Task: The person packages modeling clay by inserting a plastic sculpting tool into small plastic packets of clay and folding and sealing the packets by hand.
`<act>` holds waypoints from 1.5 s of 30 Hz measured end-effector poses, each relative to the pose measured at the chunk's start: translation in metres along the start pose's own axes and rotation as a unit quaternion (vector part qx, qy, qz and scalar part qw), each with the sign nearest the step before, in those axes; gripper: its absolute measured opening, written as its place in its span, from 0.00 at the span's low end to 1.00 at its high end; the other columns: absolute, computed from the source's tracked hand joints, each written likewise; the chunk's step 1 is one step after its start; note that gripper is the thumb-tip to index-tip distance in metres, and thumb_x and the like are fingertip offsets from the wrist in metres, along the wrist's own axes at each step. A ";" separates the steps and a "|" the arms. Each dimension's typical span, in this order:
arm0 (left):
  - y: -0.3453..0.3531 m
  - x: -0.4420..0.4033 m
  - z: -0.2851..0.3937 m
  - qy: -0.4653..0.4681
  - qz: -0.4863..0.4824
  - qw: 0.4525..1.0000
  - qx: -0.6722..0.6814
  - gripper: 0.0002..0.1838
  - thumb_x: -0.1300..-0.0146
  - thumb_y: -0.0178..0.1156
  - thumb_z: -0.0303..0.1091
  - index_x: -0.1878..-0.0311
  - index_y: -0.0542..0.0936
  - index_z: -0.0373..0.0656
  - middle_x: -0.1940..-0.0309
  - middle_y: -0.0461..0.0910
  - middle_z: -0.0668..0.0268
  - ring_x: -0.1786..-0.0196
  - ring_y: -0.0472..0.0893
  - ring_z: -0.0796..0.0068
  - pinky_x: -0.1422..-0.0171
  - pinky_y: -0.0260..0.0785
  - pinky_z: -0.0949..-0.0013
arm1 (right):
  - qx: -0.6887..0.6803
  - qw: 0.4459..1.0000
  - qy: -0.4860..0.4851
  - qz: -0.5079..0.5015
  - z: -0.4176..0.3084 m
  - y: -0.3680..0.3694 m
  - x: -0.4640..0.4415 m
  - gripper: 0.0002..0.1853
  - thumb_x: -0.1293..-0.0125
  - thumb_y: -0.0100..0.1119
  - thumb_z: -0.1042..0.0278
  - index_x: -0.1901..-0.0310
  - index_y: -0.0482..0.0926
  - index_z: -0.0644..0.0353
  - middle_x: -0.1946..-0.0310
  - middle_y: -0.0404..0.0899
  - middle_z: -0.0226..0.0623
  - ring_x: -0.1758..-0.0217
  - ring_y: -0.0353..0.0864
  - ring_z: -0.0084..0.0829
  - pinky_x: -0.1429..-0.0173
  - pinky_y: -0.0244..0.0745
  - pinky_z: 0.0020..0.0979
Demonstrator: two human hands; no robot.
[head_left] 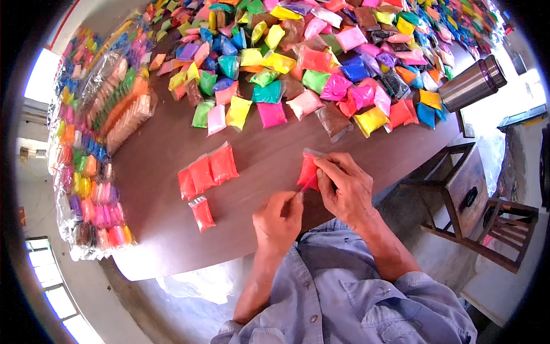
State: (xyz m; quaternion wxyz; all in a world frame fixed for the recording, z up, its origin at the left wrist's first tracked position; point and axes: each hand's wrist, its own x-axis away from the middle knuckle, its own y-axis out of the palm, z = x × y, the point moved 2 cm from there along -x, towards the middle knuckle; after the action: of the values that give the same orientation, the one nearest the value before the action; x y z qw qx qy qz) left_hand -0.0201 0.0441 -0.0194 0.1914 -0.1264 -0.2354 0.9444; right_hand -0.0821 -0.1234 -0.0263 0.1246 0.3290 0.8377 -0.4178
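My right hand (346, 186) is closed, pinching a small clear packet with red filling (307, 168) between thumb and fingers, just above the table's near edge. My left hand (279, 221) sits lower and to the left, its fingers pinched on a thin pink strip (310, 183) that reaches to the packet's lower part. Whether the strip is separate from the packet is hard to make out. To the left on the table lie three red packets (200, 173) side by side, touching. A single red packet (201, 213) lies just below them.
A large pile of packets in many colours (275, 63) covers the far side of the brown table (269, 143). Bundled packets in clear plastic (94, 189) line the left edge. A steel flask (472, 83) stands at the right, near a wooden chair (467, 195).
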 end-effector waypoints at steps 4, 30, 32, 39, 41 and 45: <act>0.003 -0.001 -0.008 0.059 0.025 0.995 -0.074 0.06 0.32 0.74 0.27 0.61 0.86 0.36 0.71 0.86 0.54 0.70 0.87 0.67 0.62 0.78 0.66 | -0.003 1.000 0.015 -0.014 -0.003 -0.001 -0.002 0.11 0.33 0.70 0.74 0.50 0.89 0.58 0.56 0.85 0.39 0.59 0.89 0.43 0.57 0.85 0.39; -0.010 -0.012 -0.016 0.079 0.080 0.987 -0.113 0.06 0.31 0.73 0.27 0.62 0.84 0.38 0.70 0.86 0.53 0.70 0.87 0.59 0.64 0.78 0.62 | 0.030 0.999 0.033 0.017 0.002 0.012 -0.002 0.09 0.34 0.73 0.66 0.53 0.91 0.50 0.63 0.84 0.31 0.65 0.88 0.38 0.63 0.82 0.38; -0.009 -0.008 -0.009 0.082 0.070 0.990 -0.091 0.06 0.32 0.73 0.26 0.62 0.85 0.38 0.70 0.86 0.52 0.69 0.87 0.59 0.64 0.77 0.62 | 0.029 0.999 0.035 0.013 0.002 0.011 -0.003 0.09 0.34 0.74 0.66 0.53 0.91 0.50 0.63 0.84 0.31 0.65 0.88 0.38 0.63 0.82 0.38; 0.001 -0.001 -0.011 0.104 0.056 0.986 -0.115 0.05 0.33 0.74 0.25 0.62 0.85 0.38 0.70 0.86 0.52 0.69 0.88 0.57 0.64 0.78 0.62 | 0.035 0.998 0.047 0.008 0.000 0.007 -0.005 0.07 0.34 0.74 0.68 0.56 0.92 0.54 0.63 0.85 0.32 0.66 0.88 0.36 0.62 0.83 0.36; -0.004 -0.006 -0.016 0.094 0.084 0.984 -0.125 0.06 0.32 0.74 0.27 0.61 0.85 0.37 0.71 0.86 0.53 0.70 0.87 0.57 0.63 0.78 0.62 | 0.033 0.998 0.048 0.006 -0.001 0.007 -0.006 0.06 0.34 0.74 0.68 0.56 0.92 0.54 0.63 0.85 0.32 0.66 0.88 0.36 0.62 0.83 0.36; -0.008 -0.009 -0.017 0.071 0.086 0.986 -0.120 0.06 0.32 0.74 0.27 0.61 0.85 0.37 0.71 0.86 0.53 0.70 0.87 0.58 0.63 0.78 0.62 | 0.026 0.998 0.050 0.012 -0.001 0.009 -0.006 0.06 0.35 0.74 0.68 0.57 0.92 0.54 0.64 0.85 0.33 0.66 0.88 0.37 0.62 0.83 0.36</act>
State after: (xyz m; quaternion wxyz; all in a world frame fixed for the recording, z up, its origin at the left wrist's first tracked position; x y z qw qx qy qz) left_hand -0.0036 0.0536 -0.0285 0.1091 -0.2352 -0.3209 0.9109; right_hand -0.0720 -0.1210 -0.0282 0.0791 0.3626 0.8277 -0.4210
